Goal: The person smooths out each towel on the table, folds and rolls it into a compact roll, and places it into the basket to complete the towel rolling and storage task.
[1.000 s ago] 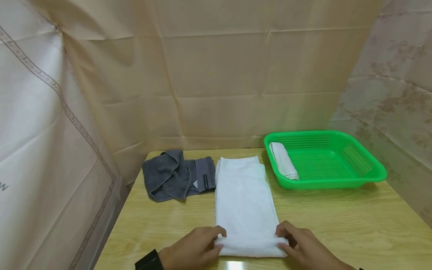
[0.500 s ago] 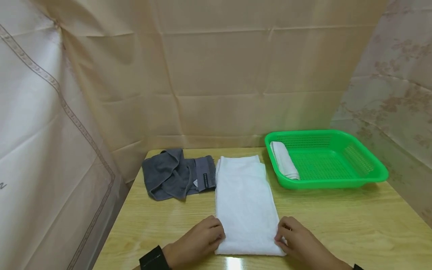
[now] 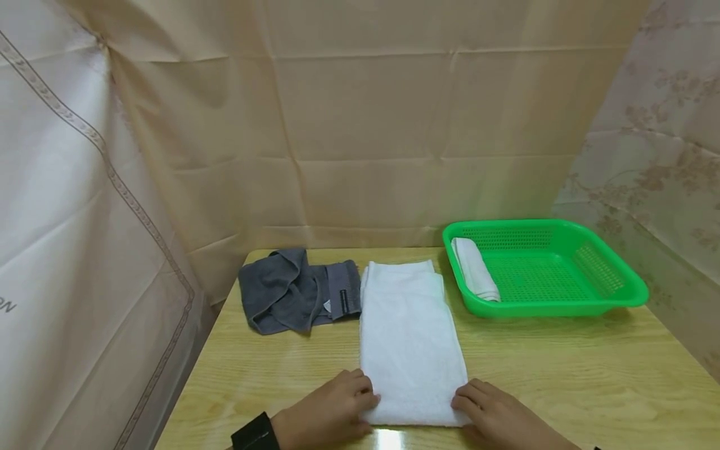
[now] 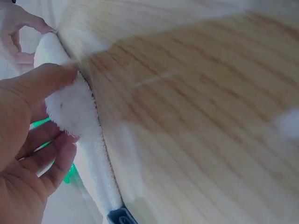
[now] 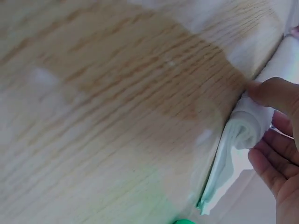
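A white towel [image 3: 413, 337] lies folded into a long strip on the table, its near end rolled up. At the left end of that roll, my left hand [image 3: 329, 409] holds the edge. My right hand [image 3: 500, 415] grips the opposite end. In the left wrist view, the thumb is on the near side of the towel [image 4: 67, 109] and the fingers are curled at its other side. Coiled layers at the towel's end [image 5: 245, 128] show in the right wrist view, between thumb and fingers of the right hand [image 5: 280, 140].
A crumpled dark grey towel [image 3: 289, 294] lies left of the white one. At the back right stands a green plastic basket [image 3: 551, 309], with a rolled white towel [image 3: 474, 269] along its left side. Draped cloth [image 3: 360, 144] hangs behind the table.
The fingers of both hands have shifted from pinching a raised fold at the near end to lying over the roll's ends. The fold's visible band has flattened into the strip. Grey towel and basket stay put.
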Motion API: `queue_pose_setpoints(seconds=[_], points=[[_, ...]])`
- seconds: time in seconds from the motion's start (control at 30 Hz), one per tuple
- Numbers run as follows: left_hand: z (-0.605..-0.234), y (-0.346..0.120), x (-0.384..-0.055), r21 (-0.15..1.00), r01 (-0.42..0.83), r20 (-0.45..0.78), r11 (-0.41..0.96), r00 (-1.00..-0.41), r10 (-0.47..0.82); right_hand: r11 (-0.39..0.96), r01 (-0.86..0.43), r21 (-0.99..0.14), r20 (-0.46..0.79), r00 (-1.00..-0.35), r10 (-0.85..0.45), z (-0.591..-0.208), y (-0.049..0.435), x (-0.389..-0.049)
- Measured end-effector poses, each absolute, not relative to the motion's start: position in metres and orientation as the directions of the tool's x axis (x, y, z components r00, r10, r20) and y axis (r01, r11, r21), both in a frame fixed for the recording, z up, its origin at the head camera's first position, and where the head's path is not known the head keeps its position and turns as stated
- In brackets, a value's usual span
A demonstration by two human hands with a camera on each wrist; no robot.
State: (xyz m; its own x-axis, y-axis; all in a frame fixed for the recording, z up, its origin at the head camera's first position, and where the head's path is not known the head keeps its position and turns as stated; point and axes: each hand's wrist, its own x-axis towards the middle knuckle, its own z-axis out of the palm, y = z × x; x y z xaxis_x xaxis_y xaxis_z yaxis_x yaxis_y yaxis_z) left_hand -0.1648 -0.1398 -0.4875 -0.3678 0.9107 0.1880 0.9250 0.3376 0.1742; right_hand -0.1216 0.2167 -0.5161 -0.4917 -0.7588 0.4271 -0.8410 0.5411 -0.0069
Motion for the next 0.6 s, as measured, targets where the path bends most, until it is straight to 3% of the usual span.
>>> queue_pose_setpoints(seconds=[0.1, 0.2, 0.33, 0.43, 0.6], points=[[-0.488, -0.138, -0.163, 0.091, 0.93, 0.207, 0.356, -0.367, 0.907, 0.566, -0.824, -0.017, 0.405, -0.523, -0.749, -0.516, 0.216, -0.121], [-0.488, -0.137, -0.162, 0.102, 0.916, 0.212, 0.387, -0.4, 0.891, 0.613, -0.784, -0.092, 0.404, -0.592, -0.697, -0.514, 0.215, -0.119], [-0.487, -0.137, -0.163, 0.326, 0.822, 0.114, 0.466, -0.524, 0.844, 0.632, -0.671, -0.387, 0.331, -0.741, -0.584, -0.51, 0.217, -0.121], [-0.488, -0.136, -0.168, 0.523, 0.679, 0.035, 0.515, -0.621, 0.783, 0.563, -0.564, -0.604, 0.269, -0.809, -0.522, -0.508, 0.218, -0.127], [-0.492, -0.134, -0.179, 0.659, 0.555, 0.054, 0.508, -0.708, 0.704, 0.513, -0.501, -0.697, 0.29, -0.851, -0.437, -0.51, 0.217, -0.141]])
